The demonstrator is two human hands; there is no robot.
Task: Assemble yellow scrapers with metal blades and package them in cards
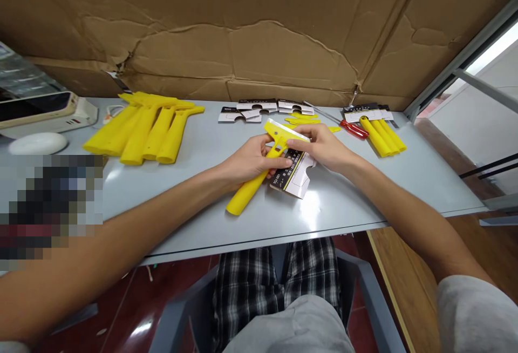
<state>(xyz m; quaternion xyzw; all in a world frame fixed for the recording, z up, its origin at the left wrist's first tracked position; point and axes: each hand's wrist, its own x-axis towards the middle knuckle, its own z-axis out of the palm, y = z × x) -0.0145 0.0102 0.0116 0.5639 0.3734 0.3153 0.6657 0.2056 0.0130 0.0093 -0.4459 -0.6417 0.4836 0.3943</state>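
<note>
A yellow scraper (pixel 249 191) slants above the table, its handle end toward me and its wide head with a pale blade edge pointing away. My left hand (pixel 253 160) is closed around the upper handle, the thumb lying over a black and white printed card (pixel 294 176). This card hangs beside the handle, partly behind it. My right hand (pixel 326 147) pinches the scraper's head at its right side, thumb on top and fingers curled at the blade edge. How the card is attached, if at all, is hidden by the fingers.
Several yellow scraper handles (pixel 151 129) lie piled at the left. More printed cards (pixel 257 107), small yellow pieces (pixel 303 121) and a red-handled screwdriver (pixel 354 129) lie at the back. Carded scrapers (pixel 382 134) rest at right. Cardboard (pixel 243 56) walls the table's (pixel 194 218) far edge.
</note>
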